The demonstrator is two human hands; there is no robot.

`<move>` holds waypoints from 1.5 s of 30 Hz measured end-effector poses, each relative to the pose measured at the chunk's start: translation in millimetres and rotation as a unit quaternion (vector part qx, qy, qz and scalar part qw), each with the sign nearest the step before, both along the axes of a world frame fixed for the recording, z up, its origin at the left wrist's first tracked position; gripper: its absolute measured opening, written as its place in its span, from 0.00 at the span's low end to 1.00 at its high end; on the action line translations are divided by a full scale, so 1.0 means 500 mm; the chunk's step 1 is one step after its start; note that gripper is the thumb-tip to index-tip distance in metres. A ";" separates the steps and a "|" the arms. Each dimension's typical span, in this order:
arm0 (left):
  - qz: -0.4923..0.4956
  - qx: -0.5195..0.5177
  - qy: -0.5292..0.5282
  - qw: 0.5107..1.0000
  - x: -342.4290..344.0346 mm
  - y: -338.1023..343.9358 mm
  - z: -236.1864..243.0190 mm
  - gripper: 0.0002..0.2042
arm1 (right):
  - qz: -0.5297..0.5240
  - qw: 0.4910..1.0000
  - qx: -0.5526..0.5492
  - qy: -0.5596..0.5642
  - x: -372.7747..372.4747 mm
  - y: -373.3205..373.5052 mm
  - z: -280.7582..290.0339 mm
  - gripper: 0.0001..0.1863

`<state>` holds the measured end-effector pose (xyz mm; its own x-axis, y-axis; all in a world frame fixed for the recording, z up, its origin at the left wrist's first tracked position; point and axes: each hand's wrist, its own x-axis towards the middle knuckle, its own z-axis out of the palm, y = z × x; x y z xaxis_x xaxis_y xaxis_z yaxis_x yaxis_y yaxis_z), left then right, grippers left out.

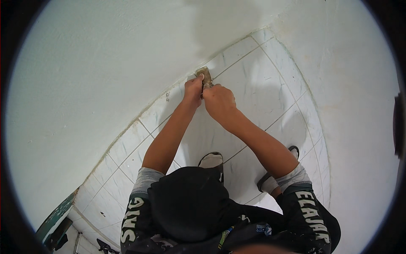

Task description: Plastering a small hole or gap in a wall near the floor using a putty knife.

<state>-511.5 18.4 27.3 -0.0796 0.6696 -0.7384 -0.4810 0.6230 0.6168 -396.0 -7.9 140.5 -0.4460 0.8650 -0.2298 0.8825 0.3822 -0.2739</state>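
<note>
1. Two hands show, both the person's own, brought together at one scraper (204,72).
2. One scraper: its flat, brownish blade points away from the person, its far end at the line where the tiles meet the left-hand wall (105,63). The handle is mostly hidden by the hands.
3. The left hand (193,89) is curled, with its thumb pressed on the face of the blade; the rest of its fingers are partly out of sight.
4. The right hand (220,100) is closed in a fist around the handle end, just beside the left hand.
5. Two walls, both pale: the one on the left, and another on the right (359,93). They meet near the top.
6. Many white tiles (237,131) lie between the walls, too many running out of view to count, with thin dark joint lines.
7. Two feet, in pale socks and dark sandals: the left foot (210,161) near the middle, the right foot (269,184) partly behind the right forearm.
8. Two dark sleeves with grey ends: the left sleeve (136,211) and the right sleeve (306,207), both bearing pale lettering.
9. One green board (59,216) stands at lower left.
</note>
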 end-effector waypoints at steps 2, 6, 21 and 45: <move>-0.015 -0.023 0.002 1.000 -0.006 -0.003 -0.001 0.15 | -0.007 1.000 -0.006 0.006 -0.004 0.001 -0.001 0.05; -0.008 -0.036 -0.035 0.999 -0.011 0.001 0.000 0.14 | 0.012 0.999 -0.024 0.018 -0.004 0.004 -0.001 0.05; -0.001 -0.053 -0.031 0.998 -0.008 0.016 -0.005 0.18 | 0.017 0.998 -0.055 0.011 -0.003 0.048 0.041 0.06; -0.006 0.016 -0.146 0.989 -0.027 -0.009 0.009 0.12 | 0.019 0.999 -0.040 -0.006 -0.024 0.013 0.035 0.06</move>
